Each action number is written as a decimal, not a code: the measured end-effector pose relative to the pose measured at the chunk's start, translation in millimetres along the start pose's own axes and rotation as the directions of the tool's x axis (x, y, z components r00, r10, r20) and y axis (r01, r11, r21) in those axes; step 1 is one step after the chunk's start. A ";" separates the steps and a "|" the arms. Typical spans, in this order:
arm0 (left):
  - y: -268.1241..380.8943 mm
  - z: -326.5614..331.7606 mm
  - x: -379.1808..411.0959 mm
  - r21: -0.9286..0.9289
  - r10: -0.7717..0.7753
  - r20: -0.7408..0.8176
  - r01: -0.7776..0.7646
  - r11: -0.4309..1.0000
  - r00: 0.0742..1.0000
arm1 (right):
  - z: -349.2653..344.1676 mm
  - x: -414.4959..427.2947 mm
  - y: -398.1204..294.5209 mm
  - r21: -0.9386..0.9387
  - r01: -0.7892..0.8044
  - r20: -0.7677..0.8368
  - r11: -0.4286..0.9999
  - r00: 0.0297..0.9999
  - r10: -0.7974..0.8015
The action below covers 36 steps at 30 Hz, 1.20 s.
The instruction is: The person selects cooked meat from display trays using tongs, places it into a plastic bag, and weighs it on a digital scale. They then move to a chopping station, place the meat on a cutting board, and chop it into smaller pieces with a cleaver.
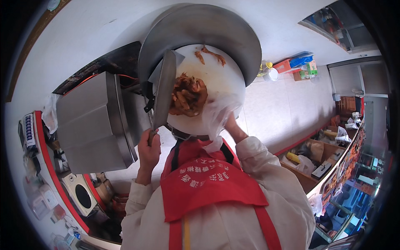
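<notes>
A thick round white chopping board [225,75] stands before me inside a curved metal guard [203,25]. My left hand [150,150] grips the handle of a broad cleaver [165,90], its blade raised at the board's left side. Beside the blade lies a heap of brown cooked poultry pieces [189,95]. Two brown poultry feet or scraps [214,56] rest near the board's far edge. My right hand [223,115] is at the board's near right, inside or behind a clear plastic bag [215,115]; its fingers are blurred by the plastic.
A large stainless steel cabinet [87,125] is at the left, with a black-handled knife [150,104] between it and the board. Boxes [300,67] and a white tub [271,75] stand on the floor beyond. A wooden counter with compartments [306,184] holds bags at the right.
</notes>
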<state>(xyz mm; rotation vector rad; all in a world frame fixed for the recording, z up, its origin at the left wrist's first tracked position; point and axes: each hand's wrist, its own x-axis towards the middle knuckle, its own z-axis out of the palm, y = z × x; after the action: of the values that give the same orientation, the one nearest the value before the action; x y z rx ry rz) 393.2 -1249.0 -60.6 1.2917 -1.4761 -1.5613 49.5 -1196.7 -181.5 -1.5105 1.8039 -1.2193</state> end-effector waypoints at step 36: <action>-35.6 3.6 25.8 0.089 -0.176 0.071 0.170 0.981 0.982 | -21.5 149.1 -153.9 -0.445 -0.046 0.675 0.894 0.639 0.369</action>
<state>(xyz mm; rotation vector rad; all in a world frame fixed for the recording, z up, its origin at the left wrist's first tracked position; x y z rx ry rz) 387.8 -1265.0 -101.4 1.4549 -1.5256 -1.6953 70.6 -1329.5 -13.4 -1.6012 1.5918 -0.0239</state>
